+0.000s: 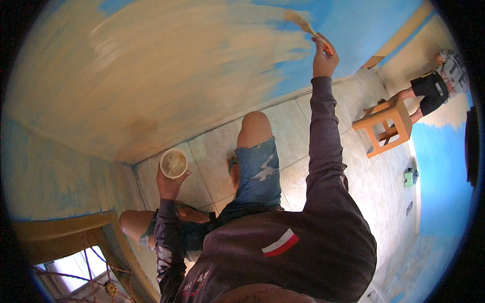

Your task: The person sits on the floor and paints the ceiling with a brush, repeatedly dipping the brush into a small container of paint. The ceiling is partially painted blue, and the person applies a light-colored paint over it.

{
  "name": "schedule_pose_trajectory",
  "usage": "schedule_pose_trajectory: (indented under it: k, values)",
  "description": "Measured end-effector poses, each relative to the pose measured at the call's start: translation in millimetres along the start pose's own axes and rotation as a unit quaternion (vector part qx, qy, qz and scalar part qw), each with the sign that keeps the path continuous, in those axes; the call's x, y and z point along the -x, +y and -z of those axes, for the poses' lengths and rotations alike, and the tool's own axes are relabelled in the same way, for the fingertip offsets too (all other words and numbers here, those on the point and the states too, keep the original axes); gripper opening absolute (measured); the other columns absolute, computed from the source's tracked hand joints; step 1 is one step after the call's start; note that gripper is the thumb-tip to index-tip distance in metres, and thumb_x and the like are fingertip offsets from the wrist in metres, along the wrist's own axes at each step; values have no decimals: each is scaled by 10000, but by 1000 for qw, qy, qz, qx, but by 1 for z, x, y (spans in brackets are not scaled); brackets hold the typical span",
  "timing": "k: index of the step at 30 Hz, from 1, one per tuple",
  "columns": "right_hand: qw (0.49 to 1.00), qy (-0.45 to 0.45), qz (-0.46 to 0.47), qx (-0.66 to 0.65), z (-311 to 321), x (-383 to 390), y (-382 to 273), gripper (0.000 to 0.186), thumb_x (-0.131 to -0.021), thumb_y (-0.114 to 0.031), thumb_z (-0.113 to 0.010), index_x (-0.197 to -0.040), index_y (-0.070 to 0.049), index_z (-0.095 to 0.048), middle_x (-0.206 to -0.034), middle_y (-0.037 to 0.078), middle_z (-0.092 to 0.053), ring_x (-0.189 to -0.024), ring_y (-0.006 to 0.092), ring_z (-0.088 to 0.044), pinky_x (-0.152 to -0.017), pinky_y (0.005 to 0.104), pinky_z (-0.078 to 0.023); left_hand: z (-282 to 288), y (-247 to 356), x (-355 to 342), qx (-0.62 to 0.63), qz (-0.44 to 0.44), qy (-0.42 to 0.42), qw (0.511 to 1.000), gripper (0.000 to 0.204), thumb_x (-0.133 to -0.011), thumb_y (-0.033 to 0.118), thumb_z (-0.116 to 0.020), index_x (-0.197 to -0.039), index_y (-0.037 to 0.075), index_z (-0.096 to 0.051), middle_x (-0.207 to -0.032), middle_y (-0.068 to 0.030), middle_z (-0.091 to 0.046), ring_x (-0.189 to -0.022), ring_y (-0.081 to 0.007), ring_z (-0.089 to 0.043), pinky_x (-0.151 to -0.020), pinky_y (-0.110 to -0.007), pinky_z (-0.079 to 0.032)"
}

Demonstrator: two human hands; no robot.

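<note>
My right hand [325, 60] is raised to the wall [192, 60], closed around the orange handle of a paintbrush [299, 21] whose broad head is light beige. The brush head is at a stretch of the wall where cream strokes meet blue paint; whether it touches, I cannot tell. My left hand [170, 184] grips a white cup [174, 163] holding pale paint, low near the corner of the wall. My bent knees in torn denim shorts show beneath my arms.
A tan plastic stool [394, 116] stands on the tiled floor [298, 151] to the right, beside another person [434, 88] in black shorts near a partly blue wall. A green object [409, 177] lies by that wall. At lower left is a framed opening [60, 222] with cords across it.
</note>
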State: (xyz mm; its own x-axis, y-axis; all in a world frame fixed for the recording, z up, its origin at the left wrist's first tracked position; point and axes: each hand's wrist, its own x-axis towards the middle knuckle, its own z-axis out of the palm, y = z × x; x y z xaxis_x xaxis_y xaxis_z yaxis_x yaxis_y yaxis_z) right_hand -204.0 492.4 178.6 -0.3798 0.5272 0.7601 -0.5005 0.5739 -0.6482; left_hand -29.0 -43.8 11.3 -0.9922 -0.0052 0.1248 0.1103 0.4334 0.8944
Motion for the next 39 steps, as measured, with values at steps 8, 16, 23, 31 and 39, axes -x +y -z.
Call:
schedule_pose_trajectory:
  k: [8, 16, 23, 31, 39]
  values:
    - [959, 108, 44, 259, -10, -1, 44, 316, -873, -293, -689, -1099, -78, -744, -965, 166, -727, -883, 344, -675, -771, 408, -524, -3, 6, 0, -15, -8, -16, 1000, 763, -642, 192, -942, -1261, 7, -536, -1206, -137, -651, -1106, -253, -644, -924, -367, -531]
    - [982, -17, 125, 139, -80, 91, -75, 323, -839, -145, -734, -1160, -110, -718, -991, 139, -704, -910, 313, -640, -804, 402, -521, -4, 5, -2, 14, 15, -28, 999, 798, -642, 162, -937, -1301, 5, -515, -1252, -139, -627, -1156, -241, -616, -967, -365, -516]
    - [982, -160, -82, -54, -79, 99, -122, 200, -935, -188, -679, -1107, -107, -742, -957, 76, -720, -749, 138, -620, -686, 292, -505, -4, 1, 2, -4, 20, -14, 1000, 780, -657, 140, -925, -1309, 6, -517, -1255, -131, -628, -1155, -234, -619, -969, -362, -517]
    - [971, -160, -105, -145, -47, 3, -22, 208, -985, -178, -617, -1075, -27, -728, -972, 52, -742, -889, 116, -657, -805, 270, -511, -2, -3, 1, -24, 11, -3, 1000, 761, -661, 144, -924, -1295, 1, -528, -1252, -128, -631, -1145, -234, -624, -965, -362, -518]
    - [997, 58, -32, 30, 33, -51, 54, 249, -957, -197, -632, -1092, -7, -719, -941, 92, -745, -863, 163, -691, -822, 291, -520, -3, -3, 2, 0, 16, -4, 1000, 763, -649, 120, -922, -1291, -3, -527, -1237, -131, -634, -1136, -237, -624, -967, -366, -513]
